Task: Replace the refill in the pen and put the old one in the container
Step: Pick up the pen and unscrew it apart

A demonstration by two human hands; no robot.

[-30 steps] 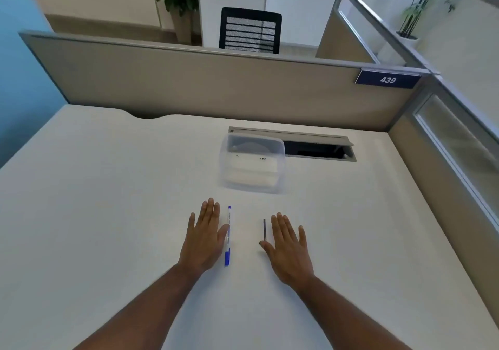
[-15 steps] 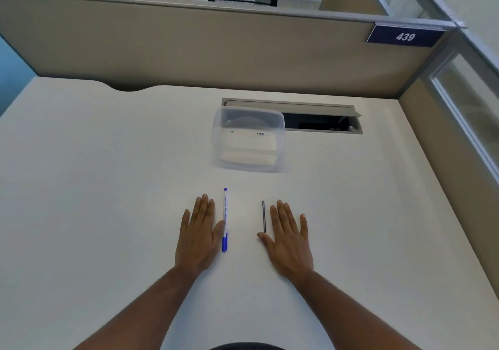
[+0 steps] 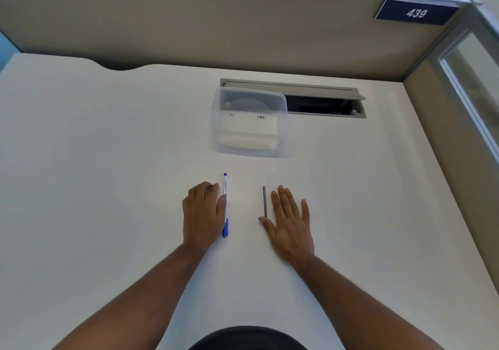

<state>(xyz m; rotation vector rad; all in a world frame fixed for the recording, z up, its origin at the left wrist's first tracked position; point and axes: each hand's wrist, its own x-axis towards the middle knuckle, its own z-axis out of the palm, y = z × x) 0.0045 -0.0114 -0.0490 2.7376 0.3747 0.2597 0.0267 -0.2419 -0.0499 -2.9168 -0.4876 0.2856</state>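
A blue-and-white pen lies on the white desk, pointing away from me, its blue cap at the near end. My left hand rests on the desk just left of the pen, fingers curled under, its thumb side touching the barrel. A thin dark refill lies parallel to the pen, about a hand's width to the right. My right hand lies flat and spread just right of the refill, thumb near its near end. A clear plastic container stands farther back, with nothing visible inside.
A grey cable hatch stands open in the desk behind and right of the container. Beige partition walls close the desk at the back and right, with a blue sign reading 439. The desk's back edge has a curved notch at the left.
The camera has tilted down and closer to the desk. My left hand's fingers have curled from flat, against the pen. The right hand, pen and refill stay in place.
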